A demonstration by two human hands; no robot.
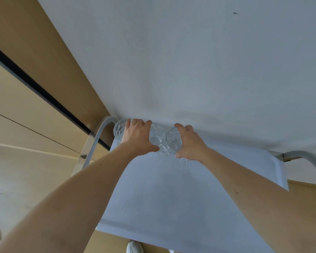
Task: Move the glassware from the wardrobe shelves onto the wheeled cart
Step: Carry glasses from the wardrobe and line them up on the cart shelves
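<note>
Nearest the camera: a white shoe toe [134, 247] on the tan floor [16, 170], showing below the near edge of the cart.

Wheeled cart, white top tray [171, 198], with a curved chrome handle post [91, 143] at its far left corner and a second one [306, 157] at the far right.

Two bare forearms reach out over the tray to its far edge.

Left hand [137, 137]: fingers and thumb curled round a clear glass mug [156, 136], handle toward the camera.

Right hand [189, 143]: likewise wrapped round a second glass mug [173, 140]. The two mugs sit side by side, touching or nearly so (contact with the tray cannot be judged).

Ribbed clear glass [118, 131], just left of the left hand, at the tray's far left corner.

Beyond: white wall [190, 61]; to the left, wooden wardrobe panels [26, 99] with a dark groove.
</note>
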